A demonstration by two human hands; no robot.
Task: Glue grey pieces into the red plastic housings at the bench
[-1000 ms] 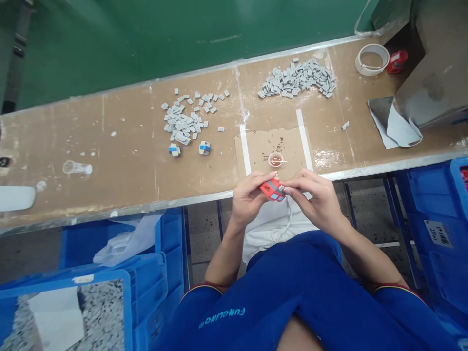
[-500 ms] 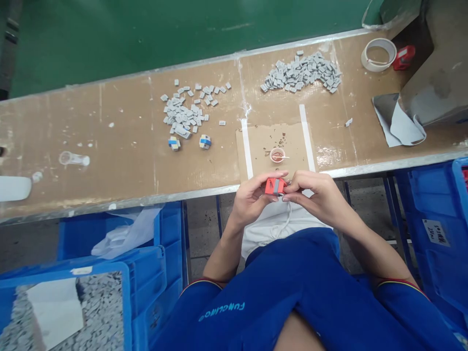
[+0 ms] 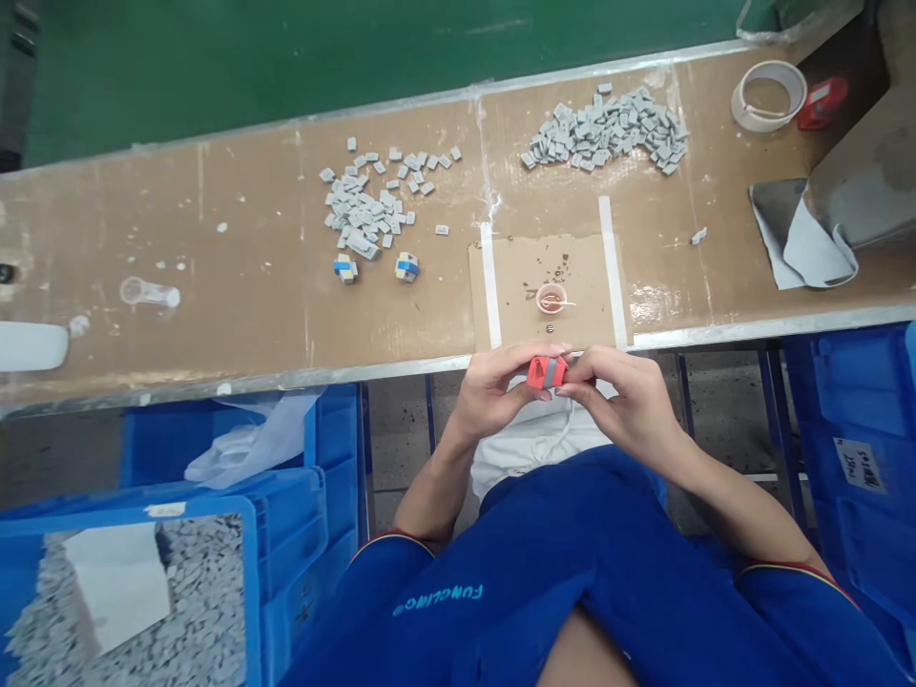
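My left hand (image 3: 490,389) pinches a small red plastic block with a grey band (image 3: 538,372) between thumb and fingers, just off the table's front edge. From the other side, my right hand (image 3: 624,396) is closed with its fingertips against the block's right end. Whether a smaller part sits in those right fingertips is hidden. Beyond the hands, a small clear cup (image 3: 551,299) holding reddish-brown stuff and a thin white stick stands on a taped cardboard sheet (image 3: 515,286). A small dark speckled bit (image 3: 550,329) lies in front of the cup.
Loose grey tiles (image 3: 364,205) lie behind two cream-and-blue blocks (image 3: 407,267); another tile heap (image 3: 608,134) lies back right. A tape roll (image 3: 753,116) and folded sheet (image 3: 801,248) are at right. Blue crates flank me, the left crate (image 3: 250,572) full of grey pieces.
The red block has turned slightly in my fingers, so more of its hollow left face shows. Both hands keep hold at the same place, and the camera view has shifted a little.
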